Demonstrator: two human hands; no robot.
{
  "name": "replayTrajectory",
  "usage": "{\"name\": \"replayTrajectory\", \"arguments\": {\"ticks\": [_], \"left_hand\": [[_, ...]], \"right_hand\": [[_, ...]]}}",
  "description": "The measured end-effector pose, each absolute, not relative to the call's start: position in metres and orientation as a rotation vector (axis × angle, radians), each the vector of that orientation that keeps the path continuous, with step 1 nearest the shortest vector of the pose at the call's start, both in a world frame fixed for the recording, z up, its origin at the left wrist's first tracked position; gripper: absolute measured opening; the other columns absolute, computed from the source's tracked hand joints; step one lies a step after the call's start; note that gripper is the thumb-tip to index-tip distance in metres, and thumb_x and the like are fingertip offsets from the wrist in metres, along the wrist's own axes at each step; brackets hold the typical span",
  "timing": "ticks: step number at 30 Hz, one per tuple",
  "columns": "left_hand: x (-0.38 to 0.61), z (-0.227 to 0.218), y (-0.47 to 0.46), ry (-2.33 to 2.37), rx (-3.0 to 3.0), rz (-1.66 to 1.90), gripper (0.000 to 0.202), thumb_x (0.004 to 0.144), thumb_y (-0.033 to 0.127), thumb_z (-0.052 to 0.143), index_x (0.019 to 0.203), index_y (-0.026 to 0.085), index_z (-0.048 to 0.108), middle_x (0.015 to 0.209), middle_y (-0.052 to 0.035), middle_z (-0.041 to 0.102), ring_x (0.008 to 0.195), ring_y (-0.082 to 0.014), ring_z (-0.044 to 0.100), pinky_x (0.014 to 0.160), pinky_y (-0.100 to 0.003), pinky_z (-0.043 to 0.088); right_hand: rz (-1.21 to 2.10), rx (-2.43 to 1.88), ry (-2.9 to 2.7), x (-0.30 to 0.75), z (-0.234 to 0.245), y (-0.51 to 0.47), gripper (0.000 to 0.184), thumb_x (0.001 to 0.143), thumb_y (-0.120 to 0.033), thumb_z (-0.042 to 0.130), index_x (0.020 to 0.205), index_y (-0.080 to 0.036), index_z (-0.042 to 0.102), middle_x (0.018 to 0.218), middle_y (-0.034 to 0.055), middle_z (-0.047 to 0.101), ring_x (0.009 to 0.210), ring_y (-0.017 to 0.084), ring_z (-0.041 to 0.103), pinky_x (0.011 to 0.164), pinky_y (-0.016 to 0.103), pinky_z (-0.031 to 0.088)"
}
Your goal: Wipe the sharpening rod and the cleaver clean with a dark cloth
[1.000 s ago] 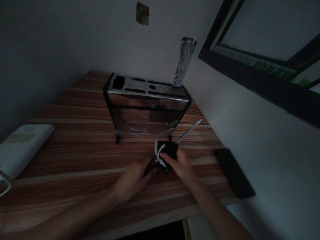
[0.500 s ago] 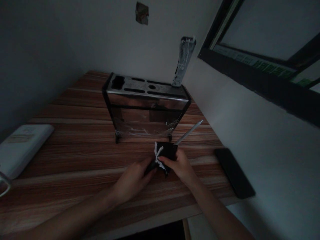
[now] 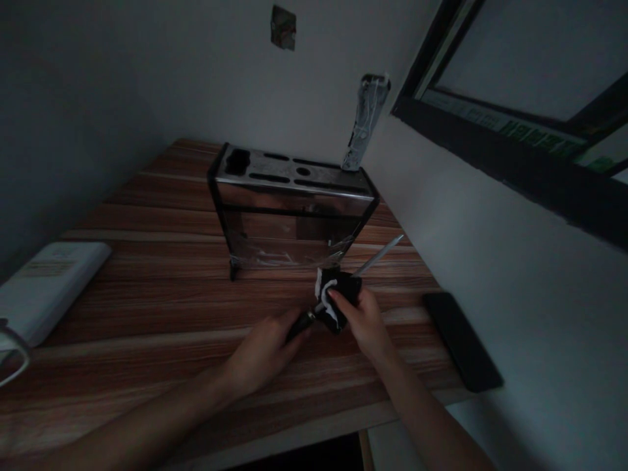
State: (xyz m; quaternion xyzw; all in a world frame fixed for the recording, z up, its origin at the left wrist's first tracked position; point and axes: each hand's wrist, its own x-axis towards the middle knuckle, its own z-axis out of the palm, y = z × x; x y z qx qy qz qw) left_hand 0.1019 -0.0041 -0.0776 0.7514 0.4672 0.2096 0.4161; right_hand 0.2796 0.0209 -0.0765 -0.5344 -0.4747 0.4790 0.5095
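Observation:
My left hand [image 3: 267, 343] is closed around the black handle of a sharpening steel [image 3: 377, 255], a thin metal rod pointing up and to the right. My right hand [image 3: 363, 320] pinches a black cloth [image 3: 349, 285] with a white edge, folded around the middle of the rod. The cloth covers part of the rod; its tip sticks out beyond. Just behind the hands stands a metal knife block [image 3: 265, 175] with black sides and a slotted top. A grey handle [image 3: 364, 124], streaked with white, rises from its right end.
A white box-shaped device [image 3: 53, 275] lies at the left of the wood-grain table [image 3: 161, 294], a pale cable loop [image 3: 19, 366] near it. A black phone [image 3: 461, 340] lies near the right edge. Walls and a dark window frame [image 3: 490, 154] border the table.
My right hand and the cloth have slid along the rod, up and right, away from the handle. A stretch of metal now shows between the handle and the cloth.

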Motion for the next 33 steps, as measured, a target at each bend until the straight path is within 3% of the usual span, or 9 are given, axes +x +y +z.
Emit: {"name": "replayTrajectory", "arguments": {"ticks": [20, 33], "left_hand": [[0.101, -0.077, -0.007, 1.15, 1.99, 0.44, 0.017, 0.089, 0.029, 0.042, 0.094, 0.02, 0.055, 0.085, -0.0018, 0.065, 0.075, -0.0163, 0.062, 0.066, -0.026, 0.046], [0.1, -0.079, -0.008, 1.119, 2.045, 0.423, 0.021, 0.09, 0.031, 0.041, 0.096, 0.019, 0.057, 0.086, -0.0044, 0.065, 0.077, -0.0179, 0.062, 0.07, -0.029, 0.048]], "right_hand": [[0.757, -1.174, -0.664, 0.312, -0.06, 0.04, 0.029, 0.065, -0.038, 0.067, 0.087, -0.02, 0.064, 0.087, -0.0005, 0.068, 0.079, 0.015, 0.063, 0.077, 0.031, 0.048], [0.558, -1.083, -0.511, 0.325, -0.05, 0.044, 0.033, 0.067, -0.039, 0.064, 0.094, -0.019, 0.062, 0.093, 0.0015, 0.065, 0.085, 0.017, 0.062, 0.072, 0.03, 0.05]]}}
